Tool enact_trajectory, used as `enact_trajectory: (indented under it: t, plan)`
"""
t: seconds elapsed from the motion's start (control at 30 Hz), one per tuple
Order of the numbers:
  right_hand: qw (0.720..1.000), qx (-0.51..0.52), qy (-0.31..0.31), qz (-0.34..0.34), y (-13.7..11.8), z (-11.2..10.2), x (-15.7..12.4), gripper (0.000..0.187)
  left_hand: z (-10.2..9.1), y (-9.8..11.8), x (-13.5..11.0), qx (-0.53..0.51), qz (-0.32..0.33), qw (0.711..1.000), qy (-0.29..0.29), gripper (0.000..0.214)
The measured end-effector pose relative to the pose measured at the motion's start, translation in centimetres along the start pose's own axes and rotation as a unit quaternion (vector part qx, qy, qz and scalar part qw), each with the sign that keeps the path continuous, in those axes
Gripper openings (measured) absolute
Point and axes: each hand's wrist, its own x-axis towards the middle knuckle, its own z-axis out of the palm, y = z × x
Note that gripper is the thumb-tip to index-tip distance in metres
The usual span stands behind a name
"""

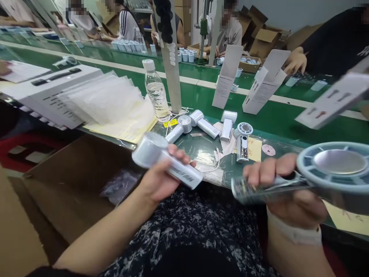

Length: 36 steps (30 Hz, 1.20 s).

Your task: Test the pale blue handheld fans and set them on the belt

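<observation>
Gripping two handheld fans above the near edge of the green conveyor belt (259, 119)
Left hand (157, 181) wrapped closed around white fan (184, 173); right hand (285, 192) curled around handle of blue-rimmed fan (334, 165); loose fans (227, 125) lying just beyond.

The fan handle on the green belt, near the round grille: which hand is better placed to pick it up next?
Right, probably: the right hand, holding a pale fan, is nearest the fan handle. The left hand, gripping another fan, is farther away. Both hands are occupied.
</observation>
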Motion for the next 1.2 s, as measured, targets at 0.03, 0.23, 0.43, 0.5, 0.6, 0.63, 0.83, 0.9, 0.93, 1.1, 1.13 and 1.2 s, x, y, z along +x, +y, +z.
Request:
enact_trajectory:
  t: [0.03,0.23,0.43,0.5,0.6,0.63,0.83,0.9,0.93,1.1,1.13,1.2]
  plan:
    - [1.0,0.015,0.001,-0.004,0.2,0.4,0.1,0.026,0.5,-1.1,-0.3,0.006,-0.021,1.0,0.002,0.033]
    - [0.971,0.134,0.052,0.194,2.7,2.7,0.0,0.029,0.1,-0.3,-1.5,-0.071,-0.041,0.996,-0.047,0.03]
    - [0.906,0.212,0.018,0.366,6.1,5.0,-0.3,0.037,-0.4,1.2,-1.9,-0.019,-0.074,0.996,0.034,0.066]
    - [0.905,0.222,-0.008,0.364,6.6,5.9,-0.5,0.038,-0.5,0.1,-2.6,0.0,-0.084,0.995,0.051,0.07]
    - [0.91,0.223,-0.043,0.346,6.6,6.9,-0.7,0.039,-0.5,-1.5,-3.4,-0.003,-0.123,0.99,0.066,0.08]
    - [0.913,0.223,-0.047,0.339,6.6,7.2,-0.8,0.04,-0.3,-1.9,-3.5,-0.01,-0.132,0.988,0.074,0.082]
    - [0.941,0.202,0.0,0.272,7.0,8.0,-1.9,0.07,2.6,-2.2,-1.9,-0.083,-0.12,0.988,0.057,0.081]
    - [0.948,0.173,0.011,0.266,7.4,8.2,-2.6,0.082,3.5,-2.4,-1.4,-0.09,-0.102,0.989,0.061,0.079]
    - [0.953,0.157,0.002,0.258,7.5,8.3,-2.9,0.087,3.7,-2.7,-1.3,-0.087,-0.095,0.989,0.071,0.078]
    - [0.973,0.056,-0.042,0.221,7.7,7.7,-2.8,0.116,3.5,-4.6,-1.2,-0.054,-0.124,0.986,0.099,0.069]
    - [0.973,0.045,-0.041,0.221,7.4,6.9,-2.4,0.114,3.2,-4.7,-0.9,-0.034,-0.11,0.99,0.082,0.065]
    - [0.978,0.011,-0.033,0.207,6.1,4.4,-1.3,0.104,2.2,-4.5,0.1,0.065,-0.055,0.996,0.019,0.059]
